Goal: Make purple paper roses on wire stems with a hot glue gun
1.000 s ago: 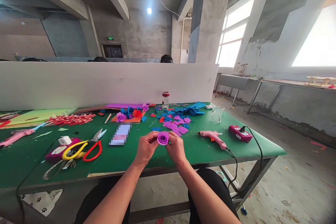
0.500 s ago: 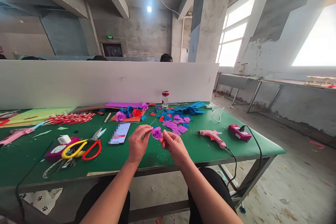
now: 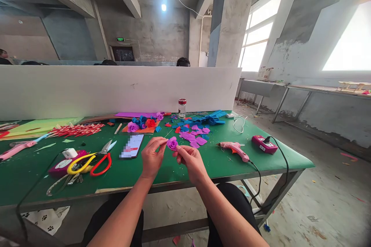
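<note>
A purple paper rose (image 3: 172,143) is held up between my two hands, above the front part of the green table (image 3: 220,170). My left hand (image 3: 152,155) is closed in a pinch at the rose's left side, where a thin stem seems to rise past the fingers. On the other side my right hand (image 3: 189,158) pinches the rose's lower right edge between thumb and finger. Just beyond the hands lie loose purple paper petals (image 3: 188,136) among blue and red scraps. Finished paper flowers (image 3: 142,123) in purple, blue and red rest on an orange sheet behind.
A pink glue gun (image 3: 234,149) lies to the right, its cord running to a purple power box (image 3: 264,144). Left are a phone (image 3: 135,144), red-and-yellow scissors (image 3: 100,160) and red wrapped sticks (image 3: 77,129). A glass jar (image 3: 182,110) stands before the white partition (image 3: 116,88).
My right fingers have shifted slightly left and down on the rose's edge. The rose has tilted and sits a little higher. The view has moved slightly.
</note>
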Motion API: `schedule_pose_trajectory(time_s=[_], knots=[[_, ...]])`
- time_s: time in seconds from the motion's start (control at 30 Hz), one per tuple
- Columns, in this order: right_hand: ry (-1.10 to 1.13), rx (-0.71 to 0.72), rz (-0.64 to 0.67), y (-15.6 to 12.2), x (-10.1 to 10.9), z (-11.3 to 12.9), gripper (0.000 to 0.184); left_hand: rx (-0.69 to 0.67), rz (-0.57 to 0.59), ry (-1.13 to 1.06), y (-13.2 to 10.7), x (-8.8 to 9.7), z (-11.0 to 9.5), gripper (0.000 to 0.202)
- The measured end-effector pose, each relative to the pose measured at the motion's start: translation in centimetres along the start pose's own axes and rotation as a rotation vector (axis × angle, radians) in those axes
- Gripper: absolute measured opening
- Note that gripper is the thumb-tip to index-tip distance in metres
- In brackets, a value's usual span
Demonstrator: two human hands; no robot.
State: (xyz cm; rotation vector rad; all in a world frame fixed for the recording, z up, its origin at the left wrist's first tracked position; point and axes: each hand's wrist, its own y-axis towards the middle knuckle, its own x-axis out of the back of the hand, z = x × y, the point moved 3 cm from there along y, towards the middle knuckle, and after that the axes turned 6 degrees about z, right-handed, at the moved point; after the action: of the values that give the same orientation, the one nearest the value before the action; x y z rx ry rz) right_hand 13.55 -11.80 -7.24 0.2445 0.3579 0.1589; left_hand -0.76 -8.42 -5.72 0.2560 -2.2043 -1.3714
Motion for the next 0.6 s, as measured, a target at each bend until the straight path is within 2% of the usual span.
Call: schedule_pose_trajectory(time_s=[0.2,0.43,0.6], knots=[[0.069,-0.004,-0.012,-0.03,-0.03,-0.14,0.03,0.103,-0.043,-0.067,-0.31,-0.65,0.33,0.012],[0.215,-0.149,0.016,-0.21,-0.49,-0.51,0.029,0.033,-0.034,0.008,-0.21,-0.39,-0.35,0.013],[0.296,-0.178,0.028,-0.27,-0.63,-0.48,0.03,0.004,-0.046,0.036,-0.19,-0.34,-0.44,0.013]])
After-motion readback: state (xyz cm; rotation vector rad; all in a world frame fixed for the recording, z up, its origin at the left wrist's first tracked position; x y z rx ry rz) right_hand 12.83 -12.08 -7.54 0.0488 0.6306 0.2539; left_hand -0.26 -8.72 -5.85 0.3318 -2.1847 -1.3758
